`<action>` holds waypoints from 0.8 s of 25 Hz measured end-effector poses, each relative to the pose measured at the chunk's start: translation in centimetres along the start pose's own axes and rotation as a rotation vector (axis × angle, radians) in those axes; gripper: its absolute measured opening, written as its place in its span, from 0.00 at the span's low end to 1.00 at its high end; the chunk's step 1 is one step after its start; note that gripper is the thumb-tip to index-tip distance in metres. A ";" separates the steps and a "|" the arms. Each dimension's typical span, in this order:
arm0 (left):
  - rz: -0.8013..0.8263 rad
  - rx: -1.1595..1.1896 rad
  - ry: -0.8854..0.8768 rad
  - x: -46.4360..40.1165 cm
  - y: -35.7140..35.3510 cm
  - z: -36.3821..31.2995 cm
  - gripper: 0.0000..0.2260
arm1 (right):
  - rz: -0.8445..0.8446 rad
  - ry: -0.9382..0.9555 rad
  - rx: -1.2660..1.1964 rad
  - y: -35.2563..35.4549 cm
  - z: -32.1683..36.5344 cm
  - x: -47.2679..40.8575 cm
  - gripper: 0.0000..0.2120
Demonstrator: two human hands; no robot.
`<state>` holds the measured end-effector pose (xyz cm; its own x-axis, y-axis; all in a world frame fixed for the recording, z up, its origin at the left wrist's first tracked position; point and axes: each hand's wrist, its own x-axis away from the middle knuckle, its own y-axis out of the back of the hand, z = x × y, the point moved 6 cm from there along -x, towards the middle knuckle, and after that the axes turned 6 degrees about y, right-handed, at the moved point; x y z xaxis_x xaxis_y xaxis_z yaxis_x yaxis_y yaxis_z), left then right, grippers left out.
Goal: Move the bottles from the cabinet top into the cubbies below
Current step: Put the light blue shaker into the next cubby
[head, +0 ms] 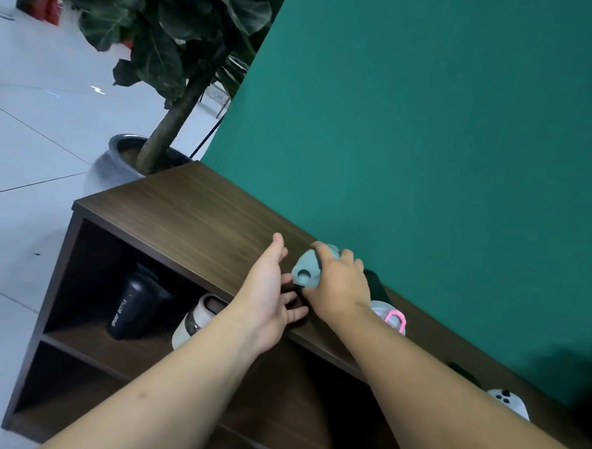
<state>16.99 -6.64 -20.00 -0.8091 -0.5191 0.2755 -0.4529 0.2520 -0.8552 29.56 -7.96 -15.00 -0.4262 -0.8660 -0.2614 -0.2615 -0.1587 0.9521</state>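
A bottle with a grey-green lid (pixel 306 267) stands on the dark wooden cabinet top (pixel 199 215), and my right hand (pixel 339 285) is closed over its cap. My left hand (pixel 268 291) hovers just left of it with fingers spread, holding nothing. Behind my right wrist is a dark bottle (pixel 375 283), and a bottle with a pink loop on its lid (pixel 394 318) stands just right of the wrist. A white-lidded bottle (pixel 508 403) stands further right on the top. In the upper left cubby stand a black sport bottle (pixel 136 308) and a cream bottle (pixel 197 318).
A green wall (pixel 430 128) rises behind the cabinet. A potted plant in a grey pot (pixel 119 160) stands on the tiled floor beside the cabinet's left end. The lower left cubby (pixel 73 394) looks dark, with nothing visible in it.
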 end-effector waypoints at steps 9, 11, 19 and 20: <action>0.017 -0.034 0.003 7.9 0.1 3.9 0.19 | -0.144 0.106 -0.459 12.7 3.9 15.4 0.37; 0.053 0.020 0.054 9.2 0.6 6.4 0.19 | -0.033 0.091 -0.468 12.0 3.7 18.6 0.38; -0.228 -0.071 0.420 4.9 9.6 18.6 0.21 | 0.047 -0.045 -0.272 -4.0 2.3 26.0 0.34; -0.260 -0.059 0.441 3.9 10.6 19.5 0.22 | 0.078 -0.049 -0.264 -6.3 1.9 25.8 0.35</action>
<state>16.31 -21.90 -36.52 -0.7422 -0.1799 0.6456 -0.6702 0.2125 -0.7111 18.57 -28.40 -28.06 -0.4793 -0.8576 -0.1866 0.0058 -0.2157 0.9764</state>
